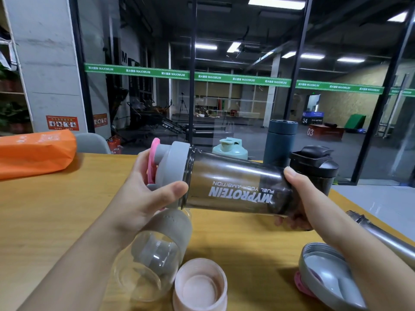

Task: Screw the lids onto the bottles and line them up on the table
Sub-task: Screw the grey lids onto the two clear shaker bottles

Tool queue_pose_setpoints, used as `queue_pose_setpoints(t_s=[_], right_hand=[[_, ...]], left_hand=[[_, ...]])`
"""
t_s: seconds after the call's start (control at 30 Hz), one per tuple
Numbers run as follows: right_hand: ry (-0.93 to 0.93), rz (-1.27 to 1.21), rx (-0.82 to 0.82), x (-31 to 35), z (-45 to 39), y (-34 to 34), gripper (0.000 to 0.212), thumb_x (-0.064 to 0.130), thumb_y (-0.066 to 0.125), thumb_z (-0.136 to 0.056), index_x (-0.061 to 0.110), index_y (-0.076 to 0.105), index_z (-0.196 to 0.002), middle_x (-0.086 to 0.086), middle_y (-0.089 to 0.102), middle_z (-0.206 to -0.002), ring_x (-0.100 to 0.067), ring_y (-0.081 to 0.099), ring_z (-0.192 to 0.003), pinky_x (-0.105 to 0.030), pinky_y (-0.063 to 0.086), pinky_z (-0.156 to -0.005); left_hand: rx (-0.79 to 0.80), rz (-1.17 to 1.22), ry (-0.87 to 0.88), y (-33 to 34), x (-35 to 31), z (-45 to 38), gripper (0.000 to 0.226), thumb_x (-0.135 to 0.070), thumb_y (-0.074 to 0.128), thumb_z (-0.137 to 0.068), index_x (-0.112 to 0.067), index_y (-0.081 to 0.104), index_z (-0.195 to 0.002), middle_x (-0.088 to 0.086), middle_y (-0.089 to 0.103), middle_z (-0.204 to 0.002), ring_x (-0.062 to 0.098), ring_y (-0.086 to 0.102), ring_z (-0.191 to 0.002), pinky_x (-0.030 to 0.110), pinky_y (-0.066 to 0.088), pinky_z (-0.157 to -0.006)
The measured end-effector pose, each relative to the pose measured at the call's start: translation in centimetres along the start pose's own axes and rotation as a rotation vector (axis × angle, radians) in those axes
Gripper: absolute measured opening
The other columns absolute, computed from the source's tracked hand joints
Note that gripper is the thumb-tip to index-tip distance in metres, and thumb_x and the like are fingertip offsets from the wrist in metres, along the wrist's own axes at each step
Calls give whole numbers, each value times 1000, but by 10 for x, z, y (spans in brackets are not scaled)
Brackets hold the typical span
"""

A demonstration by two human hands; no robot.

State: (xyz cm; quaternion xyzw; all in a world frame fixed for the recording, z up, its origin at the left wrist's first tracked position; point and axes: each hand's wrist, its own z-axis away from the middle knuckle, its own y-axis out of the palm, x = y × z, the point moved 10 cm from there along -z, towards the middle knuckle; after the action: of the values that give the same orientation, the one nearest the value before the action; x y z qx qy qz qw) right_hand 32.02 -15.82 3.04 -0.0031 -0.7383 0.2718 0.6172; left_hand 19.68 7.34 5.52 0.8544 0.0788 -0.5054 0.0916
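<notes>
I hold a dark smoky shaker bottle marked MYPROTEIN on its side above the table. My left hand grips its grey lid, which has a pink flip cap, at the bottle's mouth. My right hand grips the bottle's base. Below them a clear glass bottle with a grey sleeve lies on its side without a lid. A pink lid lies upside down beside it. A grey lid with a pink tab lies upturned at the lower right.
At the back of the yellow table stand a mint green bottle, a dark blue flask and a black shaker, all capped. A steel bottle lies at the right edge. An orange bag sits far left.
</notes>
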Motion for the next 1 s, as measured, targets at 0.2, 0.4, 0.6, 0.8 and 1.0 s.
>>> queue_pose_setpoints(t_s=[0.2, 0.4, 0.6, 0.8, 1.0], right_hand=[[-80, -3, 81, 7, 7, 13, 66, 76, 36, -63, 24, 71, -83, -6, 75, -73, -24, 66, -54, -28, 43, -47], [-478, 88, 29, 58, 43, 10, 79, 48, 80, -65, 59, 28, -123, 33, 60, -100, 13, 62, -89, -9, 48, -66], [-601, 204, -19, 70, 51, 10, 80, 28, 83, -57, 53, 32, -114, 41, 57, -91, 6, 62, -75, -6, 44, -55], [-708, 305, -86, 83, 63, 6, 79, 58, 82, -49, 57, 34, -112, 38, 55, -102, 5, 62, -79, -3, 42, -60], [-763, 398, -159, 91, 69, 4, 70, 62, 68, -52, 57, 32, -111, 35, 56, -104, -1, 60, -82, -10, 46, -63]], left_hand=[[-40, -16, 11, -4, -4, 0, 105, -60, 87, -28, -37, 49, -123, -11, 68, -85, 7, 64, -67, 20, 49, -53], [-90, 21, -46, -11, 3, -2, 71, -53, 74, -54, -23, 60, -117, 16, 68, -110, 27, 65, -90, 58, 48, -84], [-81, 44, -83, -9, 7, -2, 61, -53, 71, -56, -23, 64, -109, 7, 72, -98, 21, 67, -82, 39, 51, -73], [-16, 84, -60, -2, 1, -3, 51, -50, 75, -55, -28, 67, -100, 7, 70, -96, 21, 67, -81, 34, 55, -65], [30, 106, -43, 5, -3, -2, 74, -65, 84, -38, -28, 68, -101, 6, 70, -98, 20, 66, -82, 31, 55, -62]])
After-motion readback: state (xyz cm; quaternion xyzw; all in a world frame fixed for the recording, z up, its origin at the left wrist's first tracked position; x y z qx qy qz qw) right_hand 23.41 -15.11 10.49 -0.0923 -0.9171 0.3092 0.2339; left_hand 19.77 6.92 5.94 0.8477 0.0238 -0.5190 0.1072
